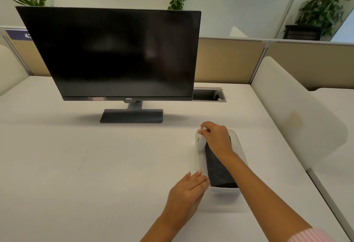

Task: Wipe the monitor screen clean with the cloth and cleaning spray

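One monitor [113, 54] mid-table [76, 155]; one clear box [240, 146] holding dark cloth [218, 169] toward right edge. Right hand [216, 138] pinches something small and white; left hand [188, 193] flat, released, against the box.

Cloth [218, 167] in container [241, 146], right of monitor [115, 54].

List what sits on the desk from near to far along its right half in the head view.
Left hand → clear plastic container holding the dark rolled cloth → right hand at the container's far end → monitor base → open cable hatch → desk partition.
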`<state>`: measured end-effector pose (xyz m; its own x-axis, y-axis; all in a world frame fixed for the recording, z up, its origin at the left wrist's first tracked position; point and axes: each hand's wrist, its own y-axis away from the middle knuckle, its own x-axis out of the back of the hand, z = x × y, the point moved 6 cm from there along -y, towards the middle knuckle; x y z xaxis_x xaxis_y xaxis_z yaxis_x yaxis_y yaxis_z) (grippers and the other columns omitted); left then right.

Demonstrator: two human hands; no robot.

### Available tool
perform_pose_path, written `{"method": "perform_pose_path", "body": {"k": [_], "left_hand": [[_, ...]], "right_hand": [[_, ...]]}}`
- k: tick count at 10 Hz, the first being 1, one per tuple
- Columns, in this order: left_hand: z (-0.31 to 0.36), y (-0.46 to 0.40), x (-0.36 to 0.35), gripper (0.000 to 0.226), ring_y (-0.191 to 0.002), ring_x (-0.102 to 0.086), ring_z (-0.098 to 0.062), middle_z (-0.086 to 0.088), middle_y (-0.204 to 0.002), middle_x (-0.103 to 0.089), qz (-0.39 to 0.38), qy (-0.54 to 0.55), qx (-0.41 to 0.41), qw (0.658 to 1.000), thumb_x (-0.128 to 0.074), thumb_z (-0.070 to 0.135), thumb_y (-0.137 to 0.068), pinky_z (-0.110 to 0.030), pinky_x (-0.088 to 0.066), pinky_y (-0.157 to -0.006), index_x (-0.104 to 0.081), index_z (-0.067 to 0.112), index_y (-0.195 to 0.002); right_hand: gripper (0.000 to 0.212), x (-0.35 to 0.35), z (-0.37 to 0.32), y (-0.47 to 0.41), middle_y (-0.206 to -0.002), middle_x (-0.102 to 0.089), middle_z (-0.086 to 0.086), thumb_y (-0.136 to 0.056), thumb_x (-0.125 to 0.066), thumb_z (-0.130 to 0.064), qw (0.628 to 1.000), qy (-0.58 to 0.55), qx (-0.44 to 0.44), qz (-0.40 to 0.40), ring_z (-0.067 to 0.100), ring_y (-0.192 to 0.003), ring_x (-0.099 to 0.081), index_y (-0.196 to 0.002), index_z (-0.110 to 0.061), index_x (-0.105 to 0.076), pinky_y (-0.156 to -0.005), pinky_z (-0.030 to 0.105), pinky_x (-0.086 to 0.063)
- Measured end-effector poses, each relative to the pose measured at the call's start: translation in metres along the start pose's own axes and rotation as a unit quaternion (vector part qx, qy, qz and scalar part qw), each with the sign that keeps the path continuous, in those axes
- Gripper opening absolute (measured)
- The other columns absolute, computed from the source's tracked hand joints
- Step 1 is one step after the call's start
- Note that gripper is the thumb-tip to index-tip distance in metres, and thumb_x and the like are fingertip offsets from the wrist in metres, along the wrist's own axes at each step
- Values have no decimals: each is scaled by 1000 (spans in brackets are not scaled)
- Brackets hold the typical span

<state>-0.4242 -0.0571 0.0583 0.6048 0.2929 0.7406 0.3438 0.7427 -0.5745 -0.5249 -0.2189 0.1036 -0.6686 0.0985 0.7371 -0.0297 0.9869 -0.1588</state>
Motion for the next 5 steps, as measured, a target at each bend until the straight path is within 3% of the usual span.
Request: {"method": "perform_pose_path", "body": {"k": [3,5], "left_hand": [[1,-2,2,25,-107,-64,-11,4,-110,-71,-9,10,15,1000,-62,23,-81,-28,-50,-93,-73,19,-103],[1,5,8,35,-120,-54,-7,7,-129,-59,0,26,37,999,-53,24,-91,-25,-43,-100,-59,20,-126]], "right_hand": [[35,-6,1,-2,-123,-63,11,-91,-59,-24,999,-26,-28,-36,27,-108,-61,-124,-12,-58,-99,33,-43],[45,1,2,5,-134,-55,8,-88,-62,-23,996,-77,-51,-5,27,-119,-54,-132,-16,-51,-104,37,-38]]}}
